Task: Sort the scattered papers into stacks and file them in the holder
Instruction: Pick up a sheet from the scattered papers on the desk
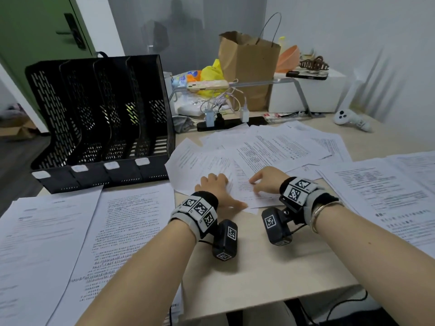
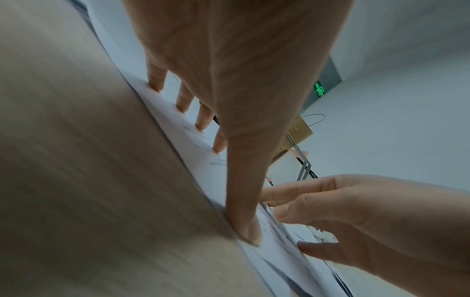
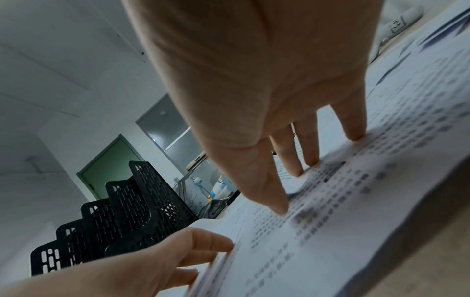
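Note:
Printed white sheets lie scattered over the beige table [image 1: 259, 267]. My left hand [image 1: 215, 184] and right hand [image 1: 264, 178] both rest on one sheet [image 1: 244, 191] at the table's middle. The left hand [image 2: 229, 80] presses it with straight fingers, and its thumb is on the sheet's near edge. The right hand [image 3: 267, 90] touches the print with straight fingertips, holding nothing. The black perforated file holder [image 1: 101, 123] stands to the left behind the hands, and its slots look empty. More sheets lie at the front left [image 1: 58, 243], at the right [image 1: 388, 196] and behind the hands [image 1: 282, 147].
A brown paper bag [image 1: 249, 64], a phone [image 1: 207, 85] on a metal riser [image 1: 282, 83] and a white box [image 1: 306, 95] crowd the back. A black power strip [image 1: 223, 123] with chargers and a white controller [image 1: 350, 120] lie behind the papers.

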{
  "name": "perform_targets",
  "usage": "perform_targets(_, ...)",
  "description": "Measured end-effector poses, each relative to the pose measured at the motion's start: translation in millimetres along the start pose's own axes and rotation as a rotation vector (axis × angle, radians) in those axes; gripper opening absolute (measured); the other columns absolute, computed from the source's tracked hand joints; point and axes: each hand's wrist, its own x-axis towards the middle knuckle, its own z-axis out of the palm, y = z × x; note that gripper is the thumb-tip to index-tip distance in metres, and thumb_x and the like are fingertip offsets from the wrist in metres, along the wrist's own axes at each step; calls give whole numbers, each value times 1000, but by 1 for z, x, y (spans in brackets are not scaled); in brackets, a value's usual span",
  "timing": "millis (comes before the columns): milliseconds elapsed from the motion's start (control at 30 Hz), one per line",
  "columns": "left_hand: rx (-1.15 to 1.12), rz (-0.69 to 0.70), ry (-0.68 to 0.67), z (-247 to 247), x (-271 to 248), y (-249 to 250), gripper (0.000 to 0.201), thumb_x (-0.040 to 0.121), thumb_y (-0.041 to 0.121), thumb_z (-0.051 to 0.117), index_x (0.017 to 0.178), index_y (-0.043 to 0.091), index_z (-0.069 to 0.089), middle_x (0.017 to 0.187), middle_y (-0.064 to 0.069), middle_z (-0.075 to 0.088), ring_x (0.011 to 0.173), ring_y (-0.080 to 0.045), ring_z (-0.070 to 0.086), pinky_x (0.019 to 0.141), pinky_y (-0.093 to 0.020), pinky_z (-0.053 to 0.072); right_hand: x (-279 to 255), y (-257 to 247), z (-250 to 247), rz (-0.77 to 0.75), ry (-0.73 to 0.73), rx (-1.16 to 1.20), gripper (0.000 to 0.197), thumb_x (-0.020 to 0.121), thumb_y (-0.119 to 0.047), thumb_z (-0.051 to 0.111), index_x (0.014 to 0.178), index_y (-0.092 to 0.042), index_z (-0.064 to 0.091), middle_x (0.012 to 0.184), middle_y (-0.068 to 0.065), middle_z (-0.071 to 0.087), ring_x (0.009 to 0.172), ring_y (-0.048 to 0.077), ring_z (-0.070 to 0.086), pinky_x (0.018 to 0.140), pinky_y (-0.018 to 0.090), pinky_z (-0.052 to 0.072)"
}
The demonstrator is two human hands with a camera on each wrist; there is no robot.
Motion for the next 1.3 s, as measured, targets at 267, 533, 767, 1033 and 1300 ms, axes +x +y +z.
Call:
perform_targets(267,0,-3,17,1,0,0,98,58,72,70,135,24,35,137,-3,36,128,-26,32,102,-42,33,5,-6,-3,67,37,-139,33,79,-6,60,56,-12,37,55,2,33,50,17,35,46,24,27)
perform_targets(533,-116,1,-46,-11,-2,3,99,69,62,70,145,17,23,145,-8,33,134,-29,29,107,-44,31,-19,19,-31,6,247,254,19,83,-7,64,97,4,71,105,17,68,97,27,63,89,36,50)
perform_targets(767,-706,50,110,-35,-8,24,80,93,57,37,150,13,1,144,-18,41,121,-31,52,106,-42,38,-63,40,-41,-27,323,538,27,78,10,57,65,-14,58,72,4,54,73,21,55,73,41,56)
perform_targets(1033,-633,164,-114,-21,-32,55,40,96,28,50,131,9,49,111,-9,60,77,-18,63,63,-27,56,-88,40,-22,-151,94,430,14,80,-2,68,78,-15,68,72,1,62,67,10,56,64,28,51)
perform_targets(1300,-556,121,182,-31,-44,50,38,90,-6,39,119,10,58,137,-11,48,121,-29,50,98,-35,47,-106,34,-19,-148,-10,454,14,85,-20,69,87,-7,73,80,2,71,75,9,67,77,34,57)
